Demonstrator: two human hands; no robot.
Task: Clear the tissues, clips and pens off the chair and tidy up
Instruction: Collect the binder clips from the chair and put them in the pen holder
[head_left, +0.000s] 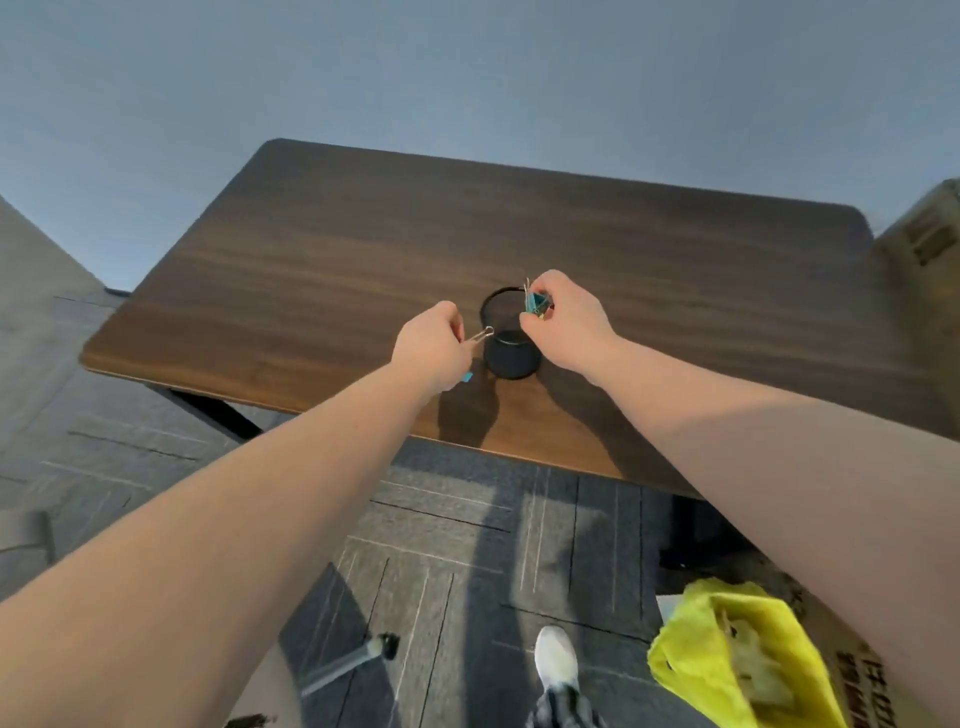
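Both hands' fingers pinch binder clips: left hand (431, 345) beside, right hand (563, 325) over black cup (511, 353).

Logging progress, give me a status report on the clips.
Left hand grip shut on binder clip. Right hand pinching clips over black mesh cup. Nothing in the way.

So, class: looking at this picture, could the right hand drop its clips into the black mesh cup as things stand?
Probably yes. The right hand holds its clips at the rim of the black mesh cup, whose mouth looks open. The left hand sits off to the cup's side, not over the opening.
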